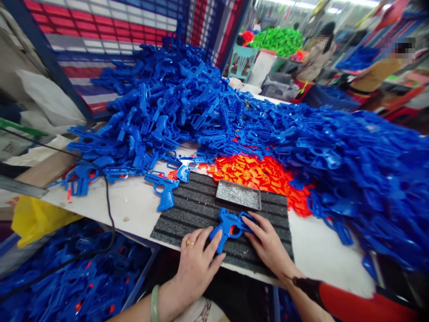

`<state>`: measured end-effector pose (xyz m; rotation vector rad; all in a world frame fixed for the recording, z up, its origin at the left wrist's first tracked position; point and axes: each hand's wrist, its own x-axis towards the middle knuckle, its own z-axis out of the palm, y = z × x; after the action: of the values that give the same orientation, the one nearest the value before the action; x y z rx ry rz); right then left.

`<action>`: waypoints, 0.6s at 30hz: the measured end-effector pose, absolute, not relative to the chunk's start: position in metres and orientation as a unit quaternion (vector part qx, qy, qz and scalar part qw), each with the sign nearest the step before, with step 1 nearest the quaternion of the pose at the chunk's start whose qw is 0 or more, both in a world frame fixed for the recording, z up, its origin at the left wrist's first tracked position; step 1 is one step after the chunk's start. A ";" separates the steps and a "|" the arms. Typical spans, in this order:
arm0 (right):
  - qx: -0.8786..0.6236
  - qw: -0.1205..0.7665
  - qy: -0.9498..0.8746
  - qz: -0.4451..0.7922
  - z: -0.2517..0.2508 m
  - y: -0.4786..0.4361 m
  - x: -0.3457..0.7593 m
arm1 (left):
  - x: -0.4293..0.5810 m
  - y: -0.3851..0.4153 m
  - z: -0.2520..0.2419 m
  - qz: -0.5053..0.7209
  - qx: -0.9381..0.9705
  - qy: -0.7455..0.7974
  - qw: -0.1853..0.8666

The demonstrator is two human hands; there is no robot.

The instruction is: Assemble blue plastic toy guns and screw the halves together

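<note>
A blue plastic toy pistol body [228, 228] with an orange part showing inside lies on a dark ribbed mat [187, 210]. My left hand [197, 259], wearing a ring and a pale green bangle, holds its grip. My right hand [268, 241] rests its fingers over the barrel end and holds it from the other side. A metal tray of small screws [238, 194] stands just beyond the pistol on the mat. Behind it lies a heap of orange plastic pieces [258, 174].
A huge pile of blue toy pistol parts [181, 103] covers the white table [134, 210]. More blue parts fill a bin [67, 277] at lower left. A black cord [109, 210] hangs over the table edge. A red and black tool [351, 302] crosses the lower right. Co-workers [378, 67] sit behind.
</note>
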<state>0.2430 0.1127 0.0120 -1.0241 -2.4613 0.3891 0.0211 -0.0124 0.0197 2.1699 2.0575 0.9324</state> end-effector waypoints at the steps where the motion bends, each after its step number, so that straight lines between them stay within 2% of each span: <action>1: -0.369 0.220 -0.892 0.141 0.012 0.113 0.243 | 0.022 -0.012 0.020 0.297 0.693 0.657 0.002; 18: -0.367 0.234 -0.888 0.148 0.009 0.112 0.245 | 0.022 -0.012 0.019 0.298 0.711 0.637 0.002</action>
<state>0.2454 0.1122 0.0087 -1.0070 -2.4385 0.4061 0.0220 -0.0124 0.0189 2.2313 1.9980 0.9354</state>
